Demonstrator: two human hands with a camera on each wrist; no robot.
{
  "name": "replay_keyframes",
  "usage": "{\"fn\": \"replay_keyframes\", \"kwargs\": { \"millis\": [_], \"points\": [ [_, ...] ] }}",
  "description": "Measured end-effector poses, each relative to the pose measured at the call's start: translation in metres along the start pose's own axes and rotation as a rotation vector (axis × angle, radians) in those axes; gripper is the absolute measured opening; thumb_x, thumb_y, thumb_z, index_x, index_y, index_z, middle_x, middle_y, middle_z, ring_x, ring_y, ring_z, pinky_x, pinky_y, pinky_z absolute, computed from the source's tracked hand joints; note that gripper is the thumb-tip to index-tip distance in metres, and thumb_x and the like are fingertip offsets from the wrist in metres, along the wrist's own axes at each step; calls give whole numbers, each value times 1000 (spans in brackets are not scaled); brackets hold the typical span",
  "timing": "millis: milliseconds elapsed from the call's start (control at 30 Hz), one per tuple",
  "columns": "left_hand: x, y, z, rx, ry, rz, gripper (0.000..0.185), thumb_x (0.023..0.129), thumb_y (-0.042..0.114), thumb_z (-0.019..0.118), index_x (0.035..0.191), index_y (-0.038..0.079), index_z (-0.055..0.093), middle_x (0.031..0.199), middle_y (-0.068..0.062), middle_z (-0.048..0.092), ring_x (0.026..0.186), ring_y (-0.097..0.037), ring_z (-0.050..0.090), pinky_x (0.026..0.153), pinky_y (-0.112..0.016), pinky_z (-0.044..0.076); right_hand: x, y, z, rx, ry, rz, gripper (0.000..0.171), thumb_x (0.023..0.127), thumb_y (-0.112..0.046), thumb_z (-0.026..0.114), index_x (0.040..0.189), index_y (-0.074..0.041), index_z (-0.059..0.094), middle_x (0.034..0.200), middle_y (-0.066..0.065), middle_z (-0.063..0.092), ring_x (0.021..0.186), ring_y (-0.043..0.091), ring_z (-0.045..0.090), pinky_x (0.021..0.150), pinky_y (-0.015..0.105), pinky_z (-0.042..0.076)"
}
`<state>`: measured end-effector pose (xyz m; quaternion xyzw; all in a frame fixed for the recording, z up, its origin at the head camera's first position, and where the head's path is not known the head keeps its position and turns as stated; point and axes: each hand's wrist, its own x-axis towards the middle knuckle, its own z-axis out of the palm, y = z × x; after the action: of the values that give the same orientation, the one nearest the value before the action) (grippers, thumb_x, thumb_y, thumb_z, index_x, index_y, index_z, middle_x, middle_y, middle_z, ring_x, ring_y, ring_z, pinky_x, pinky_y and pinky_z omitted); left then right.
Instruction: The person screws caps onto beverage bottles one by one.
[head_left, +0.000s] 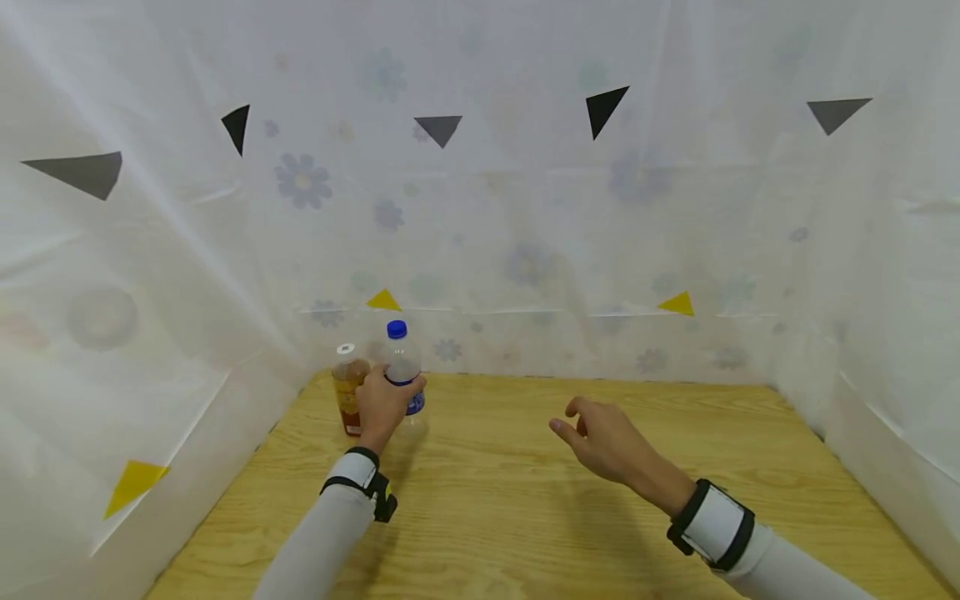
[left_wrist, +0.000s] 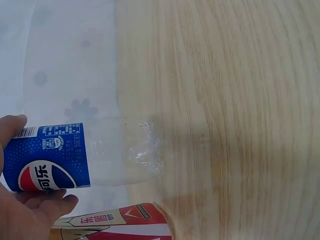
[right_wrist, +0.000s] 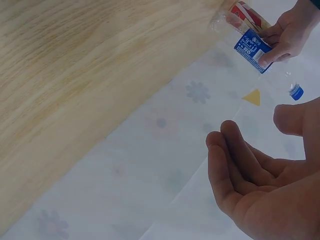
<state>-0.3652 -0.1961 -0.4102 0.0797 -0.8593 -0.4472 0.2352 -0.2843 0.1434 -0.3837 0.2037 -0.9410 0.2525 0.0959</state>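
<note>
My left hand (head_left: pixel 382 402) is around a clear plastic bottle (head_left: pixel 405 357) with a blue cap, at the far left of the table. Fingers and thumb curl round its blue cola label (left_wrist: pixel 47 157). The bottle is upright and looks empty; I cannot tell whether its base touches the table. Close beside it on the left stands a second bottle (head_left: pixel 347 387), with a white cap, amber contents and a yellow-and-red label. My right hand (head_left: pixel 603 437) hovers over the table's right half, fingers loosely bent, holding nothing. In the right wrist view its fingers (right_wrist: pixel 220 170) and thumb are apart.
A light wood-grain table (head_left: pixel 487 517) lies under both hands. White sheeting (head_left: pixel 510 233) with faint flowers and triangle patches rises behind the table and along both sides, close to the two bottles.
</note>
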Motion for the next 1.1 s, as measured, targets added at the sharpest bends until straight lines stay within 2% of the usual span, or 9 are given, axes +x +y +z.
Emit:
{"fn": "replay_keyframes", "kwargs": {
  "millis": [233,533,700,867,1100],
  "points": [
    [0,-1,2,8,-15,13,71,84,34,82,136,-4,54,129,-27,64,117,-45,64,96,-58,53,-2,1,2,6,-5,-4,36,103,-32,60,117,1,64,73,-2,61,58,7,53,58,28,48],
    [-3,-1,1,-46,-17,7,79,81,34,86,139,-3,48,130,-28,62,119,-45,62,97,-59,52,-2,3,4,27,-37,43,37,103,-34,59,118,0,64,74,-2,62,61,8,55,60,30,49],
    [1,3,-3,-56,-3,1,90,80,41,87,146,-1,43,134,-28,60,123,-44,60,99,-58,51,-3,4,6,24,-33,40,35,103,-33,59,115,-1,65,73,-2,61,60,7,55,59,29,49],
    [6,11,-11,-66,18,34,94,82,51,82,150,2,40,142,-27,56,129,-44,56,102,-58,49,-3,4,6,23,-35,45,35,103,-33,59,116,-1,65,73,-2,62,60,7,55,60,30,50],
    [11,22,-19,-68,-16,72,98,84,60,75,156,9,31,152,-23,47,136,-42,48,108,-59,43,-3,6,8,28,-40,48,35,103,-32,59,115,0,65,73,-2,62,61,7,56,60,30,50]
  ]
}}
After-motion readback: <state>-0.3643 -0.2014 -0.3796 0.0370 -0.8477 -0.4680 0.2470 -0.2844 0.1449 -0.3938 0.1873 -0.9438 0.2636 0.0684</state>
